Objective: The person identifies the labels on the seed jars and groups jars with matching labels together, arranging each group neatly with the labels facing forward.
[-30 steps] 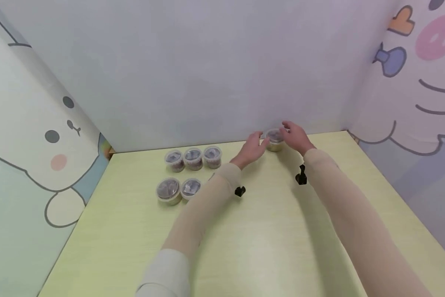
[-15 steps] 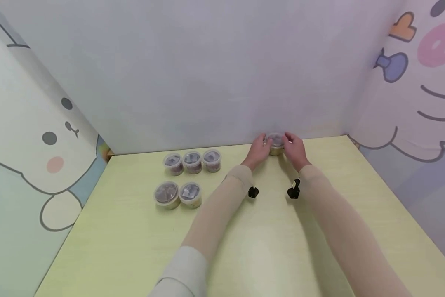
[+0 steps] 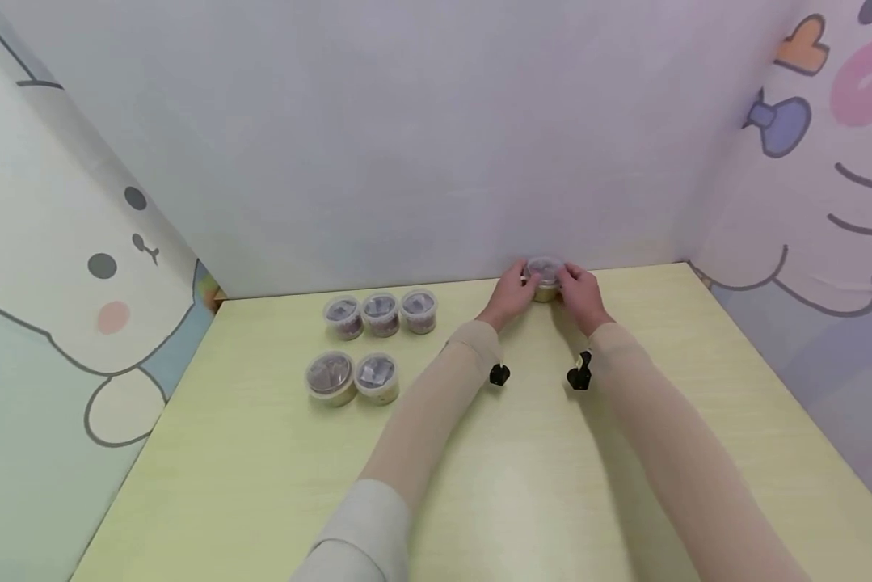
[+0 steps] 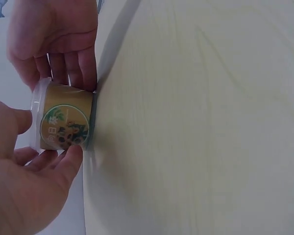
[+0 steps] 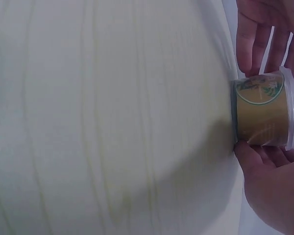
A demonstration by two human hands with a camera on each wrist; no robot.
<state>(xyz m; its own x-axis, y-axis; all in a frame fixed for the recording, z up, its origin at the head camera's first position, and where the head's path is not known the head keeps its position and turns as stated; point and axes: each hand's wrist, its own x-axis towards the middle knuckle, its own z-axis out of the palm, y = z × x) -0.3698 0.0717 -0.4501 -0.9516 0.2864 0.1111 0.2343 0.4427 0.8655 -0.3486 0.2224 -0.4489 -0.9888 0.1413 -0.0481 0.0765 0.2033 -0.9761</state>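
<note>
A round plastic tub [image 3: 545, 291] with a clear lid and a brown printed label stands upright at the back edge of the table. My left hand [image 3: 510, 297] holds its left side, with the thumb near the lid and the fingers against the wall. From the right, my right hand [image 3: 583, 299] grips the opposite side. In the left wrist view the label [image 4: 64, 125] faces the camera, with a round green-edged picture on it. The right wrist view shows the tub's base [image 5: 235, 112] at the tabletop, with fingers on both sides.
Three lidded tubs [image 3: 381, 314] form a row at the back left. In front of them stand a wider tub [image 3: 329, 378] and a smaller one [image 3: 377, 378], side by side. A pale wall [image 3: 421, 145] rises behind the table [image 3: 261, 469], with cartoon-printed panels at both sides.
Both hands have come in from either side and now hold the tub, where a second ago their fingers were spread around it. The other tubs have stayed in place.
</note>
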